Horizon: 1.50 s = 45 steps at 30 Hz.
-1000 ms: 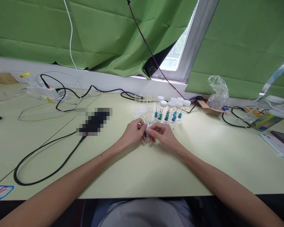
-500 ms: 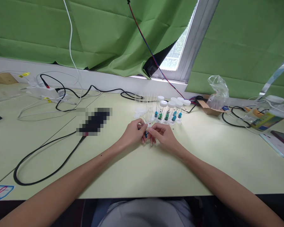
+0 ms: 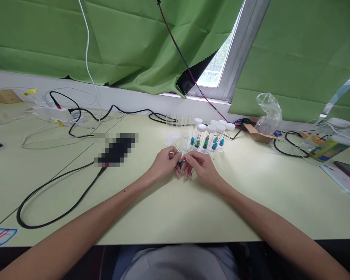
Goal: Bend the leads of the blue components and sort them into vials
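My left hand and my right hand meet above the table, thumbs and fingertips pinched close together. Between them shows a small blue piece, mostly covered by the fingers; its exact kind cannot be made out. Just beyond my fingers stand several clear vials with white caps. Inside these hang small blue parts and green parts on thin wires. Left of that group are clear open tubes with white bottoms.
A pixelated dark device with a black cable lies left. Behind it is a white power strip. To the right are a cardboard box with a plastic bag, a bottle and a phone.
My fingertips have shifted slightly around the blue piece, the right fingers turning a little. My arms and the vials stay where they were.
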Each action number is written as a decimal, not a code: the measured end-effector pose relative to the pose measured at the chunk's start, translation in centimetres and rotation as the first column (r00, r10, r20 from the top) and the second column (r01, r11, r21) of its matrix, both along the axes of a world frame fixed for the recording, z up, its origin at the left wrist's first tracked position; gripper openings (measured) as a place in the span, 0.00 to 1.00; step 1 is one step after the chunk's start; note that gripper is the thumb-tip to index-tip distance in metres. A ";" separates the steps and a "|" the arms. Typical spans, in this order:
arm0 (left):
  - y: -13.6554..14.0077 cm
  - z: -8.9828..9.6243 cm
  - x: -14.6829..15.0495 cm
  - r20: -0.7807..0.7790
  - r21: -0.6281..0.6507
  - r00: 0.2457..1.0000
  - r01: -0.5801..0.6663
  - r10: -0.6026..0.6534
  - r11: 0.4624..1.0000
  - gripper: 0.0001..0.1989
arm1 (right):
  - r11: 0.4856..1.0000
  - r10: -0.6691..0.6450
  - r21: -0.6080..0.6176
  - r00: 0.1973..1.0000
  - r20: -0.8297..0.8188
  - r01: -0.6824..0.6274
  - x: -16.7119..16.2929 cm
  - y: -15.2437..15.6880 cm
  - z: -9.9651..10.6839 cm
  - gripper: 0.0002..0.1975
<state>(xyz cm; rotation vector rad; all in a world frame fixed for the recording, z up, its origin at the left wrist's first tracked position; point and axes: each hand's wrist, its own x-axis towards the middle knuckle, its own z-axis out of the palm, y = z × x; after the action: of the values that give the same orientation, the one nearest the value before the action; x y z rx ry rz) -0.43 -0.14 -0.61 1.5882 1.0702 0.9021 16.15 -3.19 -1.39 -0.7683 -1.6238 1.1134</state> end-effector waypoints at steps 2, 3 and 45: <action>-0.1 0.2 0.0 0.010 -0.009 1.000 -0.002 0.002 1.000 0.13 | 1.000 -0.001 0.003 1.000 -0.007 0.001 0.0 0.0 0.0 0.17; -0.1 0.3 0.1 0.018 -0.015 1.000 -0.003 0.003 1.000 0.13 | 1.000 -0.002 0.002 1.000 -0.011 0.002 0.0 0.0 0.0 0.17; -1.1 1.6 0.4 0.191 -0.162 0.982 0.044 -0.012 0.986 0.16 | 0.998 -0.057 -0.015 0.996 -0.075 0.056 0.1 -0.1 0.3 0.14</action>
<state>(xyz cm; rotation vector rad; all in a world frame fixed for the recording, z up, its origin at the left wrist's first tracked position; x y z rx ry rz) -0.08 -1.22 1.02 1.3491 0.9604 0.9018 16.26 -3.26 -1.12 -0.7673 -1.5240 1.1006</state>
